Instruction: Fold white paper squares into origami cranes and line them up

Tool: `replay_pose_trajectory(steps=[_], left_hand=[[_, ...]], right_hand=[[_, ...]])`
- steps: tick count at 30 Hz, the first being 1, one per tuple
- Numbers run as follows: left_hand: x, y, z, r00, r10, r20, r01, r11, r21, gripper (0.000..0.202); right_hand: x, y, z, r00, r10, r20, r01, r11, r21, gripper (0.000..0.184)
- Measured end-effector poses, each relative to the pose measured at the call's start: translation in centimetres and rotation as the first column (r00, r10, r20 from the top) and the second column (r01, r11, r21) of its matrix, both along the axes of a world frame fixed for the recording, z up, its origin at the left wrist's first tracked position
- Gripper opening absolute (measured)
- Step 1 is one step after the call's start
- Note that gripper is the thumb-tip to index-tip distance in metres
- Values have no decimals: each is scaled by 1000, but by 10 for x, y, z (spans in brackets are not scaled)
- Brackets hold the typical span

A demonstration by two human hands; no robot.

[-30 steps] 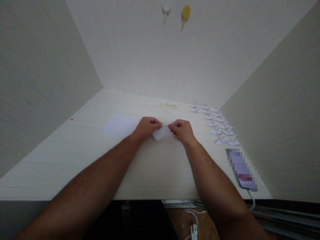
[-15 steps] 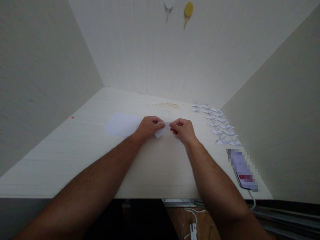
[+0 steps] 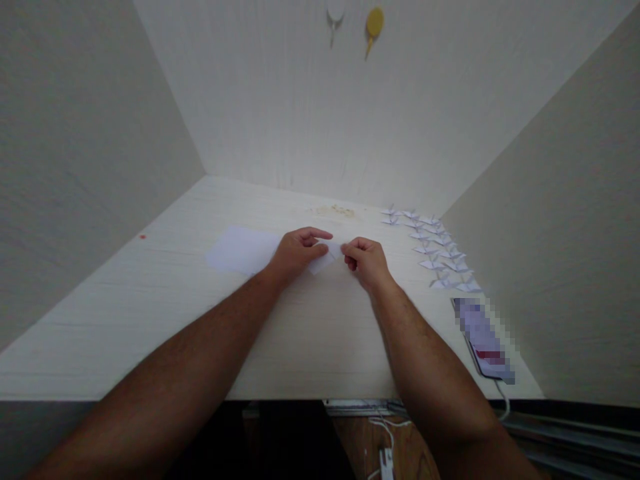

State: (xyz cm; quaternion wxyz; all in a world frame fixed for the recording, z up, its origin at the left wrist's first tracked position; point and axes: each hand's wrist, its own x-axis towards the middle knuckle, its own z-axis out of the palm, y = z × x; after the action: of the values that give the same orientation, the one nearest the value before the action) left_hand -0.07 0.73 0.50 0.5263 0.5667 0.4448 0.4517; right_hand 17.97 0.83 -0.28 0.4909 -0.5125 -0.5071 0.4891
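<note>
Between my hands is a small folded piece of white paper (image 3: 324,259), just above or on the pale table. My left hand (image 3: 299,252) pinches its left side with the thumb on top, the index finger stretched out along the far side. At the paper's right corner, the thumb and fingers of my right hand (image 3: 367,259) are closed on it, the other fingers curled in. Sheets of white paper (image 3: 240,250) lie flat to the left, partly behind my left hand.
Several white folded paper cranes (image 3: 440,243) stand in rows at the back right. Nearer me lies a phone (image 3: 483,340) with a blurred screen and a white cable (image 3: 504,400). Walls enclose the table (image 3: 310,347) on three sides; two hooks, one yellow (image 3: 375,23), hang on the back wall.
My left index finger has lifted and straightened away from the paper, so more of its folded surface shows. My right hand has stayed almost in place.
</note>
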Motion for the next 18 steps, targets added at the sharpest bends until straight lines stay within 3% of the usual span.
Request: replay_pose_trajectory(steps=[3, 6, 8, 12, 15, 18], left_hand=[[-1, 0, 0, 993, -30, 117, 31, 1000, -5, 34], [-1, -1, 3, 925, -126, 359, 152, 987, -46, 36], [0, -1, 4, 900, -152, 408, 189, 980, -53, 34], [2, 1, 0, 958, -88, 272, 89, 996, 9, 23], [2, 2, -1, 989, -64, 135, 54, 995, 80, 17], [2, 1, 3, 999, -1, -39, 5, 995, 99, 17]], right_hand=[[1, 0, 2, 999, 10, -47, -11, 1000, -22, 25], [0, -3, 6, 990, 68, -124, -77, 994, -73, 24], [-1, -6, 7, 983, 120, -140, -136, 985, -109, 24], [-3, -7, 5, 975, 221, -20, -221, 966, -135, 26], [0, -4, 3, 987, 144, 70, -145, 989, 15, 31], [4, -3, 6, 992, 120, 39, -125, 977, 171, 41]])
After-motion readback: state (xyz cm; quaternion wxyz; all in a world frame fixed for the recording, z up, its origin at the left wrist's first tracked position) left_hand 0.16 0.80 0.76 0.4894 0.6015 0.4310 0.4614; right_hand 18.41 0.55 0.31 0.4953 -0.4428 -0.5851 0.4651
